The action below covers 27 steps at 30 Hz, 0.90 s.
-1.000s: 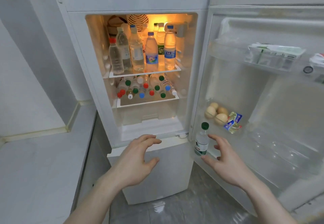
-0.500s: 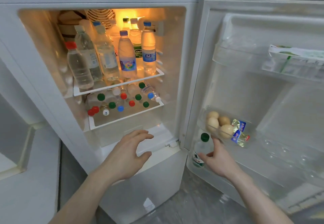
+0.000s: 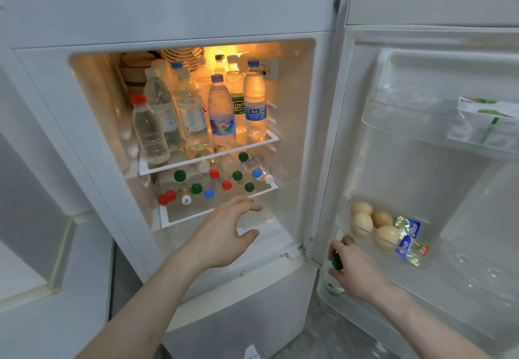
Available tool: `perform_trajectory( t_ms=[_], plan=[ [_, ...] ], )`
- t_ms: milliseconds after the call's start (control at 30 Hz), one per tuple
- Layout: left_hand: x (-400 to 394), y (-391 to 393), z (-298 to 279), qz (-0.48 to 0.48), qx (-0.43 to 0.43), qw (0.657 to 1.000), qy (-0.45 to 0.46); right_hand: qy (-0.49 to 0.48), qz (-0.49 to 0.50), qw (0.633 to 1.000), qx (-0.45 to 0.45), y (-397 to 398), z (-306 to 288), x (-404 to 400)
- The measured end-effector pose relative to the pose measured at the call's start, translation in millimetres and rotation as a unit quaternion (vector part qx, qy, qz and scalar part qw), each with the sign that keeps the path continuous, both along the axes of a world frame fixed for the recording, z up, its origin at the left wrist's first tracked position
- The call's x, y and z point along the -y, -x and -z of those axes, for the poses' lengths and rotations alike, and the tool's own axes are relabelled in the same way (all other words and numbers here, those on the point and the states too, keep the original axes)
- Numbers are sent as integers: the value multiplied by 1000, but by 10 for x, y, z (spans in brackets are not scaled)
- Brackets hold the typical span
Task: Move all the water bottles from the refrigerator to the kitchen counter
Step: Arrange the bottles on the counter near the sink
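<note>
The white refrigerator [image 3: 174, 13] stands open and lit. Several water bottles stand upright on its upper shelf [image 3: 207, 159], among them one with a red cap [image 3: 148, 131] and one with a blue label [image 3: 222, 117]. On the lower shelf [image 3: 213, 212] lie several more bottles, caps facing out. My right hand [image 3: 354, 268] grips a green-capped bottle [image 3: 336, 261] standing in the door's bottom bin; the hand hides most of that bottle. My left hand [image 3: 224, 235] hovers with spread fingers just below the lower shelf, holding nothing.
The open door [image 3: 421, 162] at right carries a bin with eggs [image 3: 370, 223] and small packets [image 3: 408, 239], and a carton [image 3: 488, 122] on an upper rack. A white counter [image 3: 33, 316] lies at the lower left. Grey floor shows below the fridge.
My right hand has closed round the green-capped bottle in the door bin. My left hand has risen slightly towards the lower shelf. The camera has come closer to the fridge.
</note>
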State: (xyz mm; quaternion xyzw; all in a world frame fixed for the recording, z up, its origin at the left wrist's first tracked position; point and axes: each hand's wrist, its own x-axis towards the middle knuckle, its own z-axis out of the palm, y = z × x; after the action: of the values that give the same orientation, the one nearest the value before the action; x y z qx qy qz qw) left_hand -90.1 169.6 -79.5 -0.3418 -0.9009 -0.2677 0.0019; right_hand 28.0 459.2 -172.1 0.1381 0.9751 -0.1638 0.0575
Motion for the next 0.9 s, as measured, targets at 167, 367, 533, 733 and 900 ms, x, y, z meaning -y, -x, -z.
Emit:
perform_trajectory(
  t_ms=[167,367,533,733,900],
  plan=[
    [121,170,-163,-23,-37,999,1,-19,-46,999,-9,-35,-77,60],
    [272,486,-479,-82,-86,993,-26,-25,-75,994,-73,-87,-464,217],
    [370,979,-753,-229,-105,958,-136,-10,-50,989,-137,-114,-866,273],
    [426,1429,-1050,-387,-110,895,-191,22,-49,981,-189,-129,-1175,367],
    [385,1664,-1197,-415,-63,892,-170,45,-72,975,-207,-128,-1223,501]
  ],
)
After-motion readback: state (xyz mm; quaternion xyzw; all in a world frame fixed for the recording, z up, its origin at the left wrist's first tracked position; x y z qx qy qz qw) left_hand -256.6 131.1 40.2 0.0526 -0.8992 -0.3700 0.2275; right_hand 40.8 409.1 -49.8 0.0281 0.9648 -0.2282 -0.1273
